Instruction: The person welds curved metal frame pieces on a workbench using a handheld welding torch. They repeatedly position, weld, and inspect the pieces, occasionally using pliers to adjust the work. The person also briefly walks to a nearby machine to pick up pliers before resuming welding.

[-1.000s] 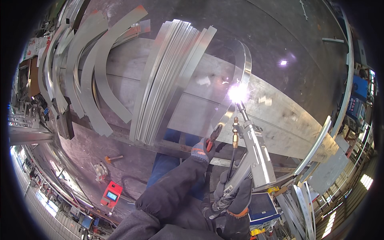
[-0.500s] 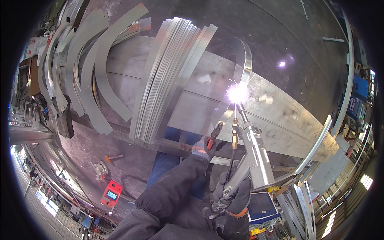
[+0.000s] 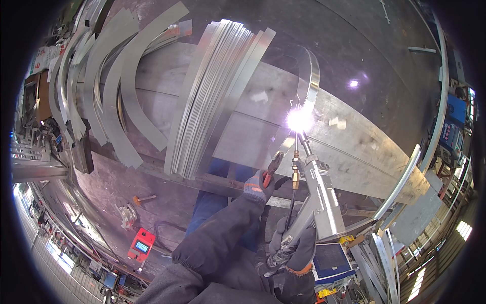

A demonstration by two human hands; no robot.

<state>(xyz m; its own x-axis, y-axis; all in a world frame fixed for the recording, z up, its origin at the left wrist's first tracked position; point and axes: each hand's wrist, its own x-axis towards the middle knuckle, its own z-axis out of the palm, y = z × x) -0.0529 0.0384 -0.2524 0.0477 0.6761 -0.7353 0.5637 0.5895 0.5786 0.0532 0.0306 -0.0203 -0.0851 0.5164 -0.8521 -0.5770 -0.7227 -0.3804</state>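
Observation:
My gloved left hand (image 3: pixel 257 187) is closed around red-handled pliers (image 3: pixel 274 166), whose jaws reach the near end of a curved, shiny metal strip (image 3: pixel 314 76). In my right hand (image 3: pixel 299 249), also gloved, is a silver handheld welding gun (image 3: pixel 325 200) with a brass fitting and a thin feed tube (image 3: pixel 295 175) along its left side. The gun's nozzle points away from me at the strip. A white-violet glare (image 3: pixel 300 120) with sparks burns at its tip and hides the spot where nozzle and strip meet.
Flat metal plates (image 3: pixel 364 147) lie under the work. To the left are a thick stack of metal strips (image 3: pixel 210 101) and several wide curved pieces (image 3: pixel 116 96). A red device with a screen (image 3: pixel 142 245) and a hammer (image 3: pixel 145 199) lie at the lower left. Blue-framed dark panel (image 3: pixel 331 261) sits right.
The welding gun and its glare have shifted very slightly left. My left hand and the pliers have barely moved, and the strip is still gripped.

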